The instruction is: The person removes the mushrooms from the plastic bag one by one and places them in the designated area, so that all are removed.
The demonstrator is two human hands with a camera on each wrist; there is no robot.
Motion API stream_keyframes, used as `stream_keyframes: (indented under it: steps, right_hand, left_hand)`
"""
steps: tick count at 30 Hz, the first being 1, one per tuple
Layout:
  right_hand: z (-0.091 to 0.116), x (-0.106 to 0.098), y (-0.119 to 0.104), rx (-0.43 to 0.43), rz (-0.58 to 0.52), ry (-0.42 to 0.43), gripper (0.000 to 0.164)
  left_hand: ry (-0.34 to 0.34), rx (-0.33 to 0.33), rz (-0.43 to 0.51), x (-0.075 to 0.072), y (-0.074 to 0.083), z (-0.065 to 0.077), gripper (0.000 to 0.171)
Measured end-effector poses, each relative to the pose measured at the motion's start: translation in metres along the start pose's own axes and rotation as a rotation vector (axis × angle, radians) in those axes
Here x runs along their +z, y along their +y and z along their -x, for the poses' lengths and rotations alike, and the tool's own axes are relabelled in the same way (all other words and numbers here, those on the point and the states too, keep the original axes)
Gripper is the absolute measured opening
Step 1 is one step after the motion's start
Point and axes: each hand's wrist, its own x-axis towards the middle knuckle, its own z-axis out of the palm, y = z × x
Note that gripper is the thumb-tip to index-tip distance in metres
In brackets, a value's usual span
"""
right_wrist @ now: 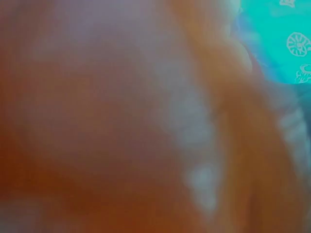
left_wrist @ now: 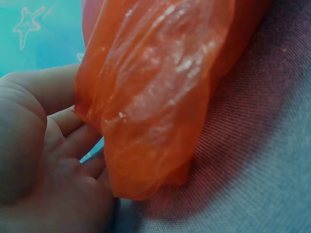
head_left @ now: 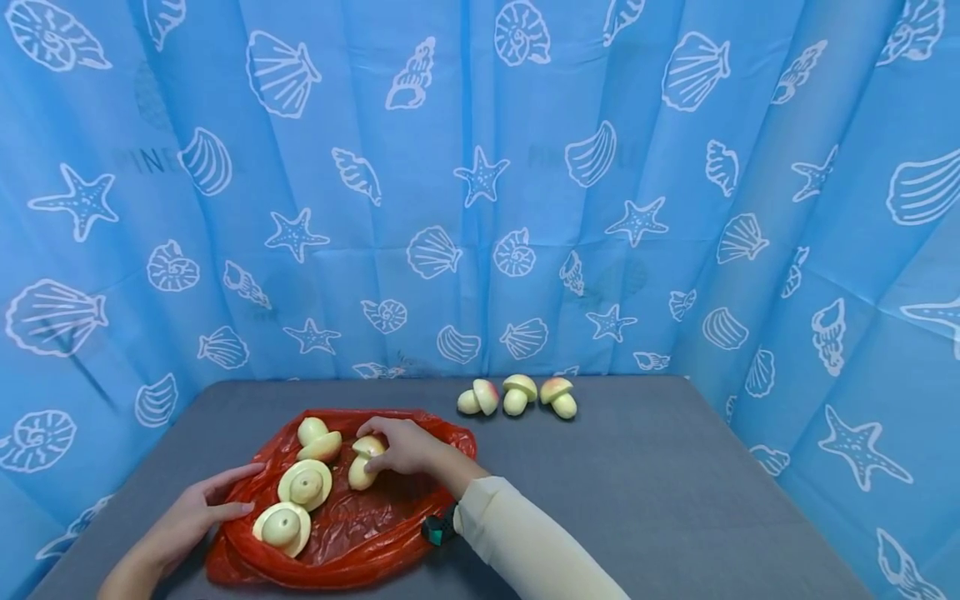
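Note:
My right hand reaches into a wide-mouthed red plastic bag and pinches a toy mushroom, pale with a rounded cap. To its left inside the bag are three more: one tipped on its side, one with its stem facing up, and another likewise. At the bag's left rim rests my left hand, its fingers extended and its thumb touching the plastic. The left wrist view shows that palm beside the bag's hanging fold. The right wrist view is mostly blurred red plastic.
Three toy mushrooms stand or lean in a row at the table's back edge: the left one, the middle one and the right one. The grey table ends at a blue shell-print curtain.

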Motion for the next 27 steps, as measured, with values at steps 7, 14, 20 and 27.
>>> stream_keyframes:
  steps: [7, 14, 20, 27]
  right_hand:
    - [0.006, -0.004, 0.006, -0.011, -0.004, 0.018, 0.042]
    - [0.016, -0.014, 0.009, -0.032, -0.030, 0.034, 0.045]
    - [0.029, -0.027, 0.010, -0.061, -0.070, 0.059, 0.047]
    - [0.052, -0.051, 0.015, -0.111, -0.153, 0.096, 0.046]
  left_hand:
    - [-0.002, 0.012, -0.014, -0.001, 0.000, -0.004, 0.068]
    - [-0.002, 0.064, -0.008, 0.002, 0.002, -0.013, 0.065]
    - [0.005, 0.051, -0.011, 0.002, 0.004, -0.018, 0.065]
    - [0.003, 0.033, 0.030, 0.003, 0.003, -0.021, 0.064]
